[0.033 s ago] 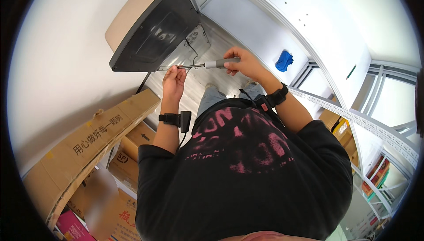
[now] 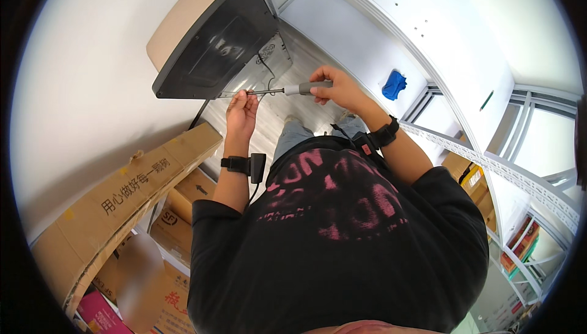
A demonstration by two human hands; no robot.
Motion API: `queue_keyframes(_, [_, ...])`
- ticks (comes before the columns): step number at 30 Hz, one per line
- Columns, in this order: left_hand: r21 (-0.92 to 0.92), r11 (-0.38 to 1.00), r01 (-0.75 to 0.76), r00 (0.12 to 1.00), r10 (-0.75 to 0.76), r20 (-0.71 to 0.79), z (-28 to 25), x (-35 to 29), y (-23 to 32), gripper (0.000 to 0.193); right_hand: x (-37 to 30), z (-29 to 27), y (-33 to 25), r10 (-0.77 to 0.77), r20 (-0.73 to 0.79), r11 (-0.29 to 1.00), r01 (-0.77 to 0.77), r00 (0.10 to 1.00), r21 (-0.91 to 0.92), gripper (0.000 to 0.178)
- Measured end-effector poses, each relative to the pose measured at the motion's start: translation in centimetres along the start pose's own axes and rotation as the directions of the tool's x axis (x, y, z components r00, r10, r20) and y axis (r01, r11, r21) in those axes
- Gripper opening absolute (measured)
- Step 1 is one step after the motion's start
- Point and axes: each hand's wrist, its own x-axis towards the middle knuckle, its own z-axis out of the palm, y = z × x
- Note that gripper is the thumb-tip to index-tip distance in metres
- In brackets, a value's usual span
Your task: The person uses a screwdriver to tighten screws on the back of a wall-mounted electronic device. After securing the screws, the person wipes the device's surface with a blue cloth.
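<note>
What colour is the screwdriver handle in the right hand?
The handle is grey, paler toward the shaft; best seen in the head view.

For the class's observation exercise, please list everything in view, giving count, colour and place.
Screwdriver-like tool: one, grey, between the hands
Panel: one, black, upper left
Rounded piece: one, beige, behind the panel
Cable: one, dark, beside the panel
Blue item: one, blue, upper right; kind unclear
Thin stick: one, green, far right
Perforated rail: one, white, right
Long carton: one, brown, left
Other cartons: several, brown, lower left and right
Box: one, pink, lower left corner
Floor: one, pale, centre
T-shirt: one, black with pink print, lower centre
Jeans: one pair, blue, centre
Wrist straps: two, black, one per wrist
Left hand: one, bare, fingertips at the tool's left end
Right hand: one, bare, gripping the tool
</note>
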Motion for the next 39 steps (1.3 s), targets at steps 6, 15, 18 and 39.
queue_keyframes(6, [-0.062,0.997,0.039,0.993,-0.045,-0.105,-0.2,0.3,-1.3,0.015,-0.1,0.3,-0.3,0.006,-0.012,0.998,-0.006,1.0,-0.065,0.023])
queue_keyframes(15, [-0.028,0.999,0.04,0.985,-0.044,-0.166,0.1,0.3,-1.3,0.015,-0.2,0.4,0.5,-0.124,-0.065,0.951,0.1,0.99,-0.293,0.025])
queue_keyframes(18, [0.01,0.999,0.054,0.99,-0.052,-0.129,-0.2,0.4,-1.3,0.016,-0.5,0.7,0.0,-0.041,-0.064,0.974,0.026,0.997,-0.226,0.025])
queue_keyframes(39, [0.134,0.979,0.154,0.987,-0.157,0.014,5.2,7.1,-0.3,0.016,1.0,-2.5,0.7,-0.15,-0.196,0.978,0.116,0.969,-0.174,0.025])
